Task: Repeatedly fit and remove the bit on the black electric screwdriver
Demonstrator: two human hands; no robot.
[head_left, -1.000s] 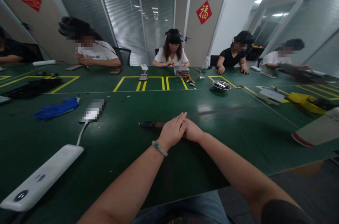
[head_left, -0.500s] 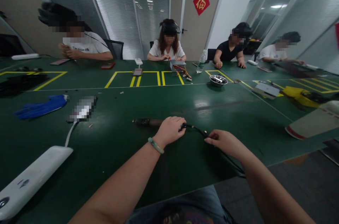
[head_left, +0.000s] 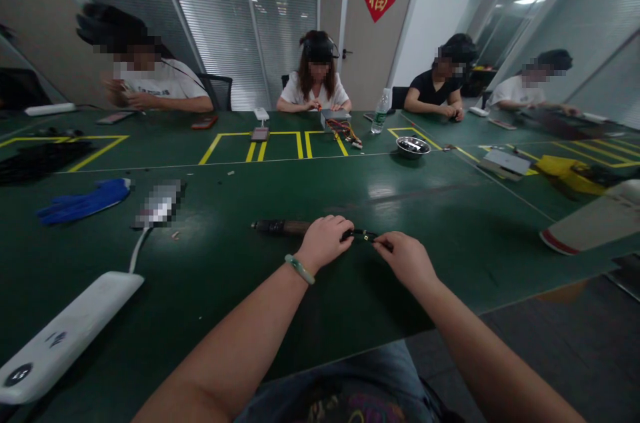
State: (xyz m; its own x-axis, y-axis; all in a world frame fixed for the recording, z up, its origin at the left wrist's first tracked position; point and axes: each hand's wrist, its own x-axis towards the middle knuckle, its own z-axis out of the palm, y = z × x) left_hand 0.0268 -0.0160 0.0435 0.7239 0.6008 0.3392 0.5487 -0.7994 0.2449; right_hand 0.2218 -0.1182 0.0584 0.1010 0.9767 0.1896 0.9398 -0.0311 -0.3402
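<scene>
A dark, slim electric screwdriver (head_left: 280, 227) lies on the green table, its narrow tip toward the left. Over its right end my left hand (head_left: 326, 241) is closed, with a green bangle on the wrist. A black cable (head_left: 361, 233) shows between my hands, with a small pale-yellow spot on it. The fingers of my right hand (head_left: 407, 257) pinch this cable close to the tool's end. I cannot tell whether the cable is plugged into the tool.
On the left are a blue glove (head_left: 85, 201), a phone (head_left: 159, 203) and a white power bank (head_left: 70, 336). A paper cup (head_left: 595, 219) lies at the right. Farther back stand a metal bowl (head_left: 413, 147) and a water bottle (head_left: 381, 113). Several people sit across the table.
My right hand has moved left with the cable, closer to my left hand. My left hand still covers the screwdriver's end. A co-worker in black has brought both hands together.
</scene>
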